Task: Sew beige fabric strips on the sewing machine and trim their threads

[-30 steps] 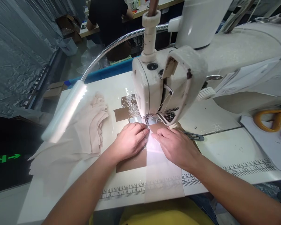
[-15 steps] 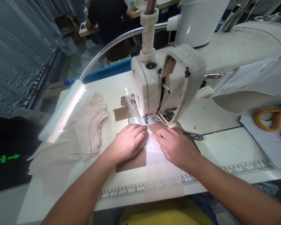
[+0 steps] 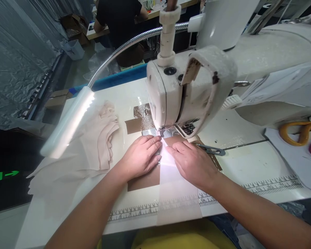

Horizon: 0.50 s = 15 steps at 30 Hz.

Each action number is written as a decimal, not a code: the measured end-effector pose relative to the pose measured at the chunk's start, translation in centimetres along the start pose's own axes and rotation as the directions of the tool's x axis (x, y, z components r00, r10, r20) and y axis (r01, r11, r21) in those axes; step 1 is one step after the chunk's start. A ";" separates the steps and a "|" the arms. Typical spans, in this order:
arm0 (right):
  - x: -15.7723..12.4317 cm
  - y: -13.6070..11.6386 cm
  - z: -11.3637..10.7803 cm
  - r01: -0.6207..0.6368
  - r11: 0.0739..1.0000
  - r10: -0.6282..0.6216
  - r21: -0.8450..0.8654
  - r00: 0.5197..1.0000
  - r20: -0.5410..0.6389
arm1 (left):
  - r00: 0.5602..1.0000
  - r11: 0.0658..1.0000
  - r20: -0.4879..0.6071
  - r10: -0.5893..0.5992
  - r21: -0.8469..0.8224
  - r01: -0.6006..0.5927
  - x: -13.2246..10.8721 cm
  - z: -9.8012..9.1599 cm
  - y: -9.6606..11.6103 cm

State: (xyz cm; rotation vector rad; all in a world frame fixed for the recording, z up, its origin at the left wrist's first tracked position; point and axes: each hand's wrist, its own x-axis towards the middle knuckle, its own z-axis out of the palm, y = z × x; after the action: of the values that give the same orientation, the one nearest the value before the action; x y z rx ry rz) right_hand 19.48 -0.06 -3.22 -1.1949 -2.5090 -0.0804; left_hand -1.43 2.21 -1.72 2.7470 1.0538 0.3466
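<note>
A pale, sheer fabric strip [image 3: 180, 197] runs from the table's front edge up to the needle area of a white sewing machine [image 3: 162, 93]. My left hand [image 3: 142, 154] lies flat with fingers stretched, its fingertips at the strip's left edge just before the presser foot [image 3: 161, 132]. On the right side, my right hand [image 3: 193, 160] has curled fingers, with thumb and index closed at the strip close to the foot. Brown tape pieces [image 3: 145, 178] are stuck on the table under and beside my left hand. The strip's far end is hidden beneath the machine head.
A pile of pale fabric pieces [image 3: 93, 138] lies on the left, below a lit lamp [image 3: 69, 121] on a bendy metal arm. Orange-handled scissors [image 3: 294, 134] rest on paper at right. A printed ruler [image 3: 134, 213] follows the front edge. Another person [image 3: 118, 24] sits beyond.
The thread take-up lever, visible in the machine's slot before, no longer shows there. Both hands stay at the strip with only a slight shift; the whole view has moved a little.
</note>
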 end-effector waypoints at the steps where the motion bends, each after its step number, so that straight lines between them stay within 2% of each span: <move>1: 0.0 0.0 0.1 -0.001 1.000 0.001 -0.002 1.000 0.000 | 1.000 1.000 -0.005 -0.004 -0.002 0.004 0.1 0.0 -0.1; 4: -0.1 0.0 0.2 -0.001 1.000 0.001 -0.002 1.000 0.012 | 1.000 1.000 -0.016 -0.003 -0.003 0.003 0.1 0.0 -0.3; 8: -0.2 0.1 0.1 -0.009 1.000 0.009 0.001 1.000 0.015 | 0.998 0.998 -0.019 0.061 0.012 -0.061 0.1 0.0 -0.4; 15: 0.0 0.1 -0.4 -0.021 1.000 0.022 0.017 0.999 -0.030 | 0.995 0.996 -0.050 0.086 -0.004 -0.086 0.1 0.1 -0.4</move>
State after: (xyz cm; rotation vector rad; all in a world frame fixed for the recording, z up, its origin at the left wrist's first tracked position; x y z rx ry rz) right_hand 19.68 -0.05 -2.89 -1.2051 -2.4657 -0.0716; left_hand -1.60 2.55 -1.89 2.7980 0.9464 0.4316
